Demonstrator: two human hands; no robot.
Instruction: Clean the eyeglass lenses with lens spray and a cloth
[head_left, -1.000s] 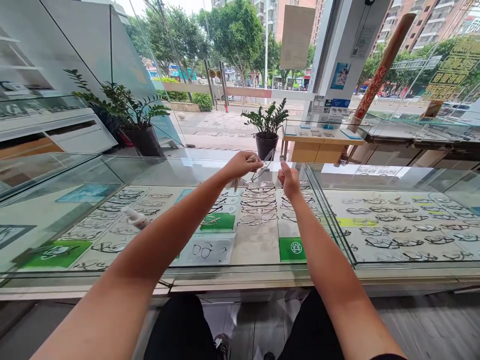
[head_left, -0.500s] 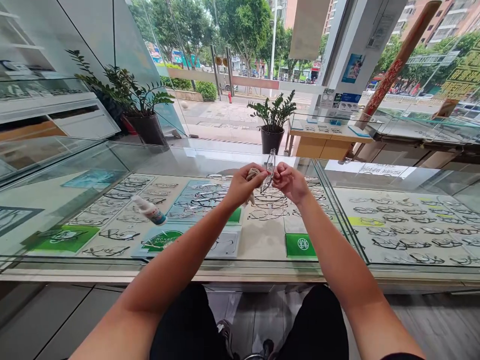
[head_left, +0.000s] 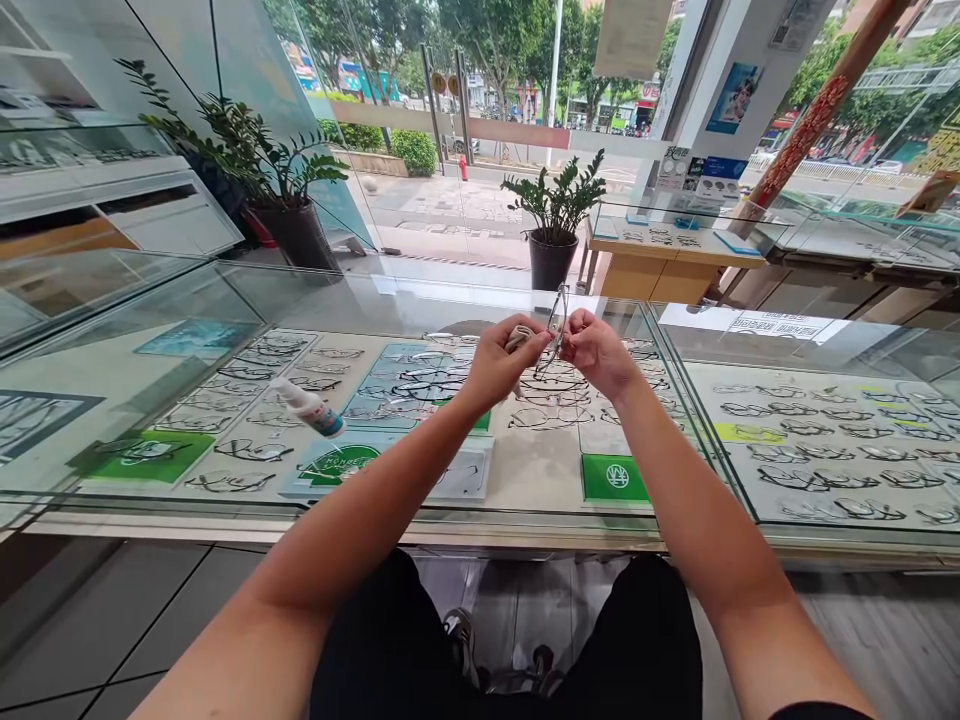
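Above the glass counter (head_left: 225, 300) I hold a thin metal pair of glasses (head_left: 558, 318) upright between both hands. My left hand (head_left: 499, 365) is closed on a small pale cloth (head_left: 519, 337) and pinches it against the lens. My right hand (head_left: 598, 352) is closed on the frame's other side. A small white spray bottle (head_left: 309, 407) lies on the counter to the left of my left forearm. Under the glass lie rows of spectacle frames (head_left: 547, 400).
A second glass showcase (head_left: 825, 440) with several frames adjoins on the right. Two potted plants (head_left: 559, 225) stand beyond the counter, before the shop window. Green signs (head_left: 615, 478) lie inside the case. My dark-clad knees and shoes show below the counter edge.
Both hands have drawn back toward me and come together. The glasses went from tilted at arm's length to upright between the hands, with the cloth now pressed on the lens.
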